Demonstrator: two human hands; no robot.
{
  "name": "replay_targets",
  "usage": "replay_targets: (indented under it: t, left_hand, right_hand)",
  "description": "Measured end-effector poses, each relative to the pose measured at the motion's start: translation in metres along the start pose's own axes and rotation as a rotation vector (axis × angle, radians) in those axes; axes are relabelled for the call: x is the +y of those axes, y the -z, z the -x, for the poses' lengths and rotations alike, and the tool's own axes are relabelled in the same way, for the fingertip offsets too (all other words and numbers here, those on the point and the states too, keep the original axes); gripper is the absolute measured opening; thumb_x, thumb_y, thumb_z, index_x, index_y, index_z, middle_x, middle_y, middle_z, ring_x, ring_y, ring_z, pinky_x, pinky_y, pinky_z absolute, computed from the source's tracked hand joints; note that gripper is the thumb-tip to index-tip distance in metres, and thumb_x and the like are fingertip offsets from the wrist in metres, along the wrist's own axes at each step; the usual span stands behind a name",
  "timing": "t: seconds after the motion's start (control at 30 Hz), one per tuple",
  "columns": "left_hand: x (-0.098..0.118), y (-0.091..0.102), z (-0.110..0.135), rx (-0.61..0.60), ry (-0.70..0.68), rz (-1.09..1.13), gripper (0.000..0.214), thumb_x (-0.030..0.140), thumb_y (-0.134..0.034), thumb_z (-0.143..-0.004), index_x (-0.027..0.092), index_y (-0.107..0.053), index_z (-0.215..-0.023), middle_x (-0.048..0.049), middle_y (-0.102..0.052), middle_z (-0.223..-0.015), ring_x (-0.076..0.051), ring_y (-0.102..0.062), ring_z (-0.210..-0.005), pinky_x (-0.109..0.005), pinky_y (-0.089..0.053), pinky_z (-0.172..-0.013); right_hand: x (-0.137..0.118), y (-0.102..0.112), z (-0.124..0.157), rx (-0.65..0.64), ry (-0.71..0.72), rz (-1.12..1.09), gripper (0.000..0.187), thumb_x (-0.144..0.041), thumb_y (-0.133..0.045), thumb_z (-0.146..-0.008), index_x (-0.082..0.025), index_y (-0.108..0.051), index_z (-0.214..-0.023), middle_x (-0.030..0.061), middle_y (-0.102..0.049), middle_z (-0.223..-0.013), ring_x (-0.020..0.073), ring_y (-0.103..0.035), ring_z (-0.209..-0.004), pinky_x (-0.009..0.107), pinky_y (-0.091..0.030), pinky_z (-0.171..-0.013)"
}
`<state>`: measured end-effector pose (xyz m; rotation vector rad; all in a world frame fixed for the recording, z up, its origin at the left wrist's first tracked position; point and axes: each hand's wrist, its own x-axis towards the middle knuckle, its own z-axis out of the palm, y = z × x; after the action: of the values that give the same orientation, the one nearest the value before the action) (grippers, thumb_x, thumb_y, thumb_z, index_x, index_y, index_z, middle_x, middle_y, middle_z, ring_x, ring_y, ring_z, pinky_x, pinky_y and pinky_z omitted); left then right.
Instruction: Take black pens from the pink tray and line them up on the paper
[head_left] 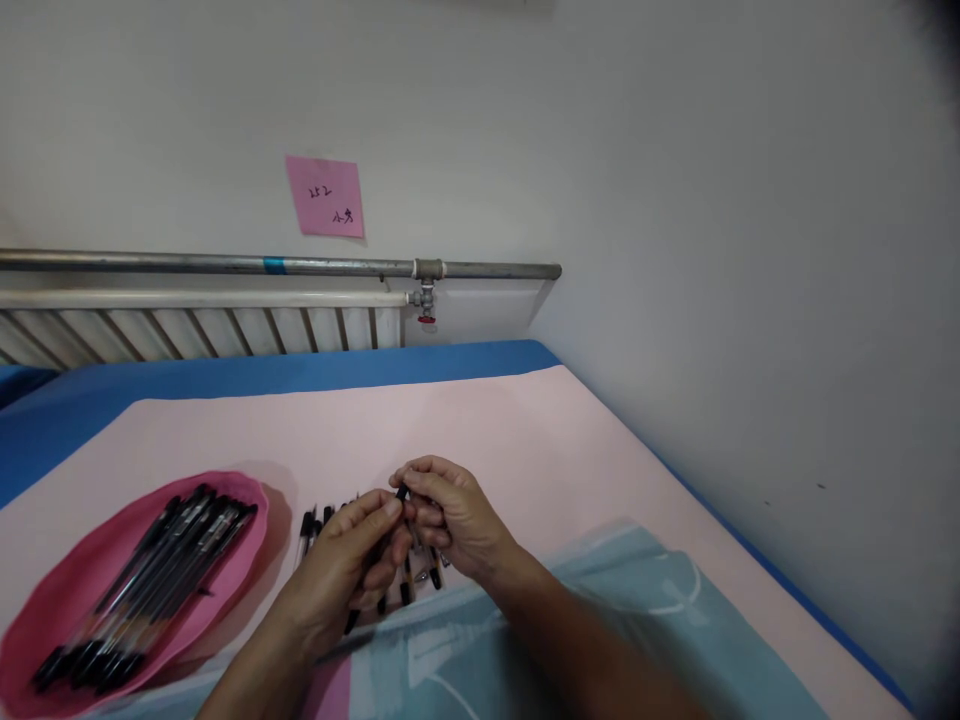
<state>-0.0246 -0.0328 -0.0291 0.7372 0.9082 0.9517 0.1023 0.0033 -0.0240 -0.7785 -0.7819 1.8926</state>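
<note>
My left hand (345,555) and my right hand (454,510) meet above the front middle of the table. Both are closed, their fingertips pinching a small black pen part (403,492). The fingers cover most of it, so whether it is a cap or the end of a longer pen I cannot tell. Beneath and behind the hands lie several loose pens (407,580) and pen pieces, partly hidden by the fingers. To the left, a pink oval basin (251,565) holds a bundle of black pens (180,560) with clear barrels.
Pale pink covering (510,430) lies over a blue surface (300,370). A light blue patterned cloth (637,590) spreads along the near edge, under my forearms. Behind stand a white radiator (172,335) and a metal pipe (337,267). A pink note (326,197) is on the wall.
</note>
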Motion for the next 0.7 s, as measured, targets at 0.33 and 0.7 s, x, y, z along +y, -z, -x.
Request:
replay_targets:
  t: [0.33, 0.7]
  left_hand:
    - [-0.0002, 0.0005, -0.0018, -0.006, -0.011, -0.017, 0.019, 0.037, -0.053, -0.079, 0.018, -0.053, -0.077, 0.0061, -0.05, -0.055, 0.0, -0.022, -0.033, -0.013, -0.009, -0.03]
    - [0.0008, -0.0016, -0.0014, 0.032, -0.026, -0.072, 0.021, 0.039, -0.053, -0.079, 0.018, -0.052, -0.077, 0.0059, -0.05, -0.054, 0.0, -0.022, -0.033, -0.014, -0.009, -0.031]
  right_hand:
    - [0.0008, -0.0027, 0.0, 0.028, 0.001, 0.022, 0.022, -0.027, -0.07, -0.061, -0.014, -0.057, -0.073, -0.0037, -0.053, -0.059, -0.0004, -0.028, -0.035, 0.014, -0.011, -0.03]
    - [0.0025, -0.0003, -0.0025, 0.093, 0.006, 0.009, 0.025, -0.027, -0.071, -0.059, -0.016, -0.054, -0.073, -0.0059, -0.049, -0.055, 0.0002, -0.027, -0.035, 0.014, -0.012, -0.03]
